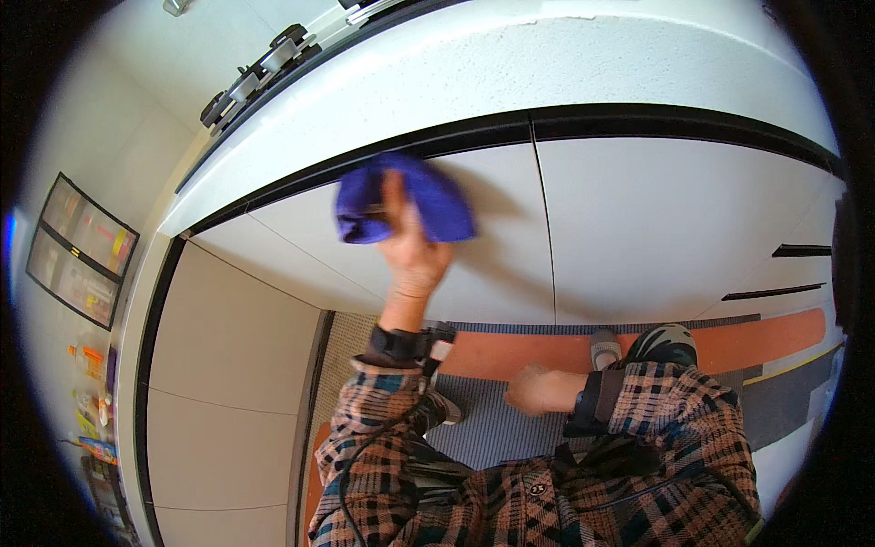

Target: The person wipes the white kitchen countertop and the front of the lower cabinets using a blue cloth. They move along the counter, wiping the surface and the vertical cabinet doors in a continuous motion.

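A purple cloth is bunched in my left hand, blurred, its thumb lying over the fabric. The cloth is at the upper part of a white cabinet door, just below the black recessed strip under the countertop. Shadows of the hand and cloth fall on the door to their right. My right hand hangs low in front of my body, its fingers curled in with nothing seen in them. It is apart from the cabinet, above the floor mat.
A gas hob sits on the white countertop. Another cabinet run meets this one at the left corner, with bottles and packets on its top. My feet are on the grey ribbed mat. A cable runs along my left sleeve.
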`<state>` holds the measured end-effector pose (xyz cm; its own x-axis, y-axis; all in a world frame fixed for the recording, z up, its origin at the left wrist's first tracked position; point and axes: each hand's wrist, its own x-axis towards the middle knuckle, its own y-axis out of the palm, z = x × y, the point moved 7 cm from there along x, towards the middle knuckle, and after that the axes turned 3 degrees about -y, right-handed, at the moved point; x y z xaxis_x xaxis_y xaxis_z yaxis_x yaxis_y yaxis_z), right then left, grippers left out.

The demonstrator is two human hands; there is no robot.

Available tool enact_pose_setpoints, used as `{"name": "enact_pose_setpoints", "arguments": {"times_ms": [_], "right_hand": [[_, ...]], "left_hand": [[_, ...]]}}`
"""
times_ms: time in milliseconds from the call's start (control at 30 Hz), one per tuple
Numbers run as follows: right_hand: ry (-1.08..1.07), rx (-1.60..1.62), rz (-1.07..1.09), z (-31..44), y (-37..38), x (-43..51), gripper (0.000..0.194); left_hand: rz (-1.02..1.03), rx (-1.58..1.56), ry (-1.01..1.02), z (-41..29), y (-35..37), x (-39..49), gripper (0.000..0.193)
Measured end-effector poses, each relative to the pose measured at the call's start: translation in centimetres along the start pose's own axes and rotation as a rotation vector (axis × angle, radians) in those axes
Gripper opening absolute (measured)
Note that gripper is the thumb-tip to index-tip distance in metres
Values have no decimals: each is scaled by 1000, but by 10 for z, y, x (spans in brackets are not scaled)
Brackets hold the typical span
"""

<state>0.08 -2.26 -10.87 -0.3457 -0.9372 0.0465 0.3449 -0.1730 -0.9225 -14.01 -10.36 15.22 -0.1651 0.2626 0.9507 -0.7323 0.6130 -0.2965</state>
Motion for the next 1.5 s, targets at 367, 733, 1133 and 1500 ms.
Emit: {"name": "enact_pose_setpoints", "arguments": {"times_ms": [367,733,1133,1500], "right_hand": [[-21,8,173,18,1,-3,6],[1,-1,431,2,47,-2,21],[-54,27,-64,-29,93,-31,22],[7,-56,410,14,34,-11,26]], "left_hand": [[-543,173,-835,176,-65,-83,58],[-468,-433,-2162,71,48,-285,69],[-503,-100,-617,36,-19,6,39],[-455,-218,-1396,44,45,-228,56]]}}
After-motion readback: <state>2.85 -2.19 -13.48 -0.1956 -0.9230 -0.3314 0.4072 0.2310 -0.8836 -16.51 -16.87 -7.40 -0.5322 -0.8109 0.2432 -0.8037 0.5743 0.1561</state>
